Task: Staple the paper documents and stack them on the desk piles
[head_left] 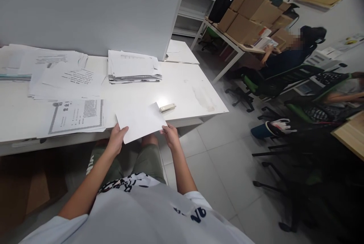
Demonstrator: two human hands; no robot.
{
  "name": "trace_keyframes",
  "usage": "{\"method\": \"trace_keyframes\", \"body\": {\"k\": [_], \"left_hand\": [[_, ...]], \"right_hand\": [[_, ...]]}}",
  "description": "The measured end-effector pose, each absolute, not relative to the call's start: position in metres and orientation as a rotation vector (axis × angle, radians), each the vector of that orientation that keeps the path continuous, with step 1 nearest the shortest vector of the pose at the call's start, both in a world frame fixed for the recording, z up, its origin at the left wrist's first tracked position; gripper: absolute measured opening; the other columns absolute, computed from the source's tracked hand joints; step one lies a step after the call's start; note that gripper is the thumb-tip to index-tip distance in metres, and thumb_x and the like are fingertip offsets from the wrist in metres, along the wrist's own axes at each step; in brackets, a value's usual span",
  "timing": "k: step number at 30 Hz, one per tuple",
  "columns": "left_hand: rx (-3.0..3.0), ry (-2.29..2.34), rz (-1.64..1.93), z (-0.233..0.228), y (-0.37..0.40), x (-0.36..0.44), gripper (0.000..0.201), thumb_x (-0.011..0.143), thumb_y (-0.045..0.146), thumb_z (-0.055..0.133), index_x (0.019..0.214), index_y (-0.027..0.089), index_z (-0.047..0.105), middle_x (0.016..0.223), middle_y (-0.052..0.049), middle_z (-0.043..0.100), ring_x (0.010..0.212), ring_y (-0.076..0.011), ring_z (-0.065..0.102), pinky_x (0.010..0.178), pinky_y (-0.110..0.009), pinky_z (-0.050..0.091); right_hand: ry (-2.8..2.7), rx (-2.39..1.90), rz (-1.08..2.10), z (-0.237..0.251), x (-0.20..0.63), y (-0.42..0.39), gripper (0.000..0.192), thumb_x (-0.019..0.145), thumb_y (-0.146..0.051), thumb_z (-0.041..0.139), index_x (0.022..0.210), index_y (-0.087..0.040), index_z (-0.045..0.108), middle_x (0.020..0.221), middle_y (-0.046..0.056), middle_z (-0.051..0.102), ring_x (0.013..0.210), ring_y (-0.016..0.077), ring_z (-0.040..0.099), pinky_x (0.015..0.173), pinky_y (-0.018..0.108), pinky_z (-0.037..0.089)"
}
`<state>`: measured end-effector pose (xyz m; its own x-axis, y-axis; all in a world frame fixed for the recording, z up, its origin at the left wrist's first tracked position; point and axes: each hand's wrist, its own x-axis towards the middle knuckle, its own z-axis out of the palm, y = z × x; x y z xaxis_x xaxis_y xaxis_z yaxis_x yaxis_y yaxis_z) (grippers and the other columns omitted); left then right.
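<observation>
I sit at a white table (196, 96) and hold a blank white sheet of paper (140, 121) over its front edge. My left hand (116, 139) grips the sheet's lower left corner, and my right hand (170, 135) pinches its lower right edge. A small white stapler (167, 107) lies on the table just past the sheet's far right corner. To the left of my left hand lies a printed form with a frame around it (76, 117).
A tall pile of papers (133, 68) stands at the back middle of the table, and loose sheets (54, 71) cover its left side. A grey partition (91, 9) rises behind. On the right, two people sit in office chairs by a desk with cardboard boxes (250, 13).
</observation>
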<state>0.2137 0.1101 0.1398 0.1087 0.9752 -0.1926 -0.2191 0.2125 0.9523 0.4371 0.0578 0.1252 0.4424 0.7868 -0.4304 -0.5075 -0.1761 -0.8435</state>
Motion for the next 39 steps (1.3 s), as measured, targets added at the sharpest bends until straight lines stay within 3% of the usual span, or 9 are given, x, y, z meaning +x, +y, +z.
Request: {"method": "trace_keyframes", "body": {"k": [10,14,18,21,24,27,31,34,39], "left_hand": [[0.969,1.109,1.142,0.133,0.102,0.213,0.065,0.073,0.034,0.070,0.133,0.022,0.048,0.138,-0.011,0.057,0.127,-0.0268,0.055,0.107,-0.039,0.045],[0.996,1.237,1.068,0.128,0.107,0.204,0.072,0.075,0.040,0.066,0.140,0.020,0.040,0.107,-0.009,0.067,0.095,-0.0264,0.066,0.087,-0.041,0.054],[1.361,1.493,1.189,0.141,0.111,0.199,0.069,0.077,0.044,0.062,0.139,0.018,0.043,0.086,-0.004,0.058,0.080,-0.0254,0.060,0.084,-0.044,0.052],[1.810,1.473,1.196,0.160,0.115,0.219,0.051,0.084,0.039,0.055,0.131,0.018,0.054,0.094,-0.009,0.059,0.094,-0.0292,0.059,0.095,-0.048,0.048],[2.322,1.130,0.939,0.165,0.121,0.259,0.049,0.086,0.030,0.051,0.133,0.018,0.056,0.126,-0.014,0.061,0.127,-0.0332,0.048,0.111,-0.050,0.036],[2.639,0.925,0.555,0.146,0.122,0.294,0.066,0.082,0.016,0.050,0.148,0.015,0.043,0.156,-0.012,0.039,0.147,-0.0340,0.025,0.120,-0.053,0.018],[2.702,1.025,0.370,0.106,0.122,0.314,0.071,0.082,0.010,0.048,0.152,0.016,0.036,0.160,-0.011,0.032,0.150,-0.0326,0.020,0.121,-0.055,0.014],[2.714,1.004,0.440,0.089,0.121,0.313,0.077,0.083,0.022,0.055,0.155,0.016,0.030,0.162,-0.013,0.027,0.151,-0.0344,0.015,0.121,-0.057,0.011],[2.727,0.993,0.416,0.097,0.112,0.305,0.080,0.083,0.027,0.056,0.156,0.012,0.027,0.162,-0.015,0.024,0.151,-0.0372,0.013,0.121,-0.059,0.010]], "right_hand": [[-0.368,-1.312,1.253,0.127,0.448,0.059,0.016,0.062,-0.020,0.073,0.074,-0.013,0.065,0.053,-0.002,0.062,0.047,0.0092,0.055,0.047,0.019,0.046],[-0.381,-1.297,1.241,0.123,0.452,0.071,0.017,0.058,-0.021,0.073,0.071,-0.014,0.064,0.053,-0.001,0.061,0.047,0.0110,0.056,0.043,0.019,0.044],[-0.304,-1.282,1.136,0.127,0.464,0.073,0.019,0.057,-0.021,0.073,0.067,-0.018,0.057,0.053,-0.004,0.058,0.046,0.0108,0.056,0.042,0.020,0.045],[-0.279,-1.299,1.080,0.130,0.469,0.074,0.021,0.059,-0.021,0.072,0.069,-0.020,0.054,0.054,-0.004,0.057,0.047,0.0102,0.056,0.045,0.020,0.047],[-0.366,-1.385,1.036,0.126,0.469,0.077,0.021,0.063,-0.028,0.070,0.075,-0.020,0.054,0.055,-0.004,0.056,0.048,0.0116,0.057,0.048,0.022,0.048],[-0.576,-1.579,0.934,0.113,0.469,0.076,0.024,0.071,-0.038,0.063,0.086,-0.019,0.058,0.057,-0.002,0.057,0.050,0.0165,0.060,0.052,0.028,0.050],[-0.960,-1.980,0.360,0.107,0.491,0.085,0.052,0.078,-0.044,0.053,0.120,-0.013,0.057,0.095,0.016,0.069,0.087,0.0307,0.068,0.076,0.042,0.055],[-1.192,-1.949,-0.126,0.124,0.506,0.121,0.066,0.086,-0.046,0.045,0.138,-0.006,0.045,0.134,0.030,0.053,0.131,0.0390,0.048,0.103,0.054,0.042],[-1.680,-1.848,0.032,0.138,0.496,0.186,0.065,0.087,-0.042,0.042,0.139,-0.004,0.048,0.152,0.024,0.039,0.147,0.0372,0.026,0.116,0.055,0.028]]}}
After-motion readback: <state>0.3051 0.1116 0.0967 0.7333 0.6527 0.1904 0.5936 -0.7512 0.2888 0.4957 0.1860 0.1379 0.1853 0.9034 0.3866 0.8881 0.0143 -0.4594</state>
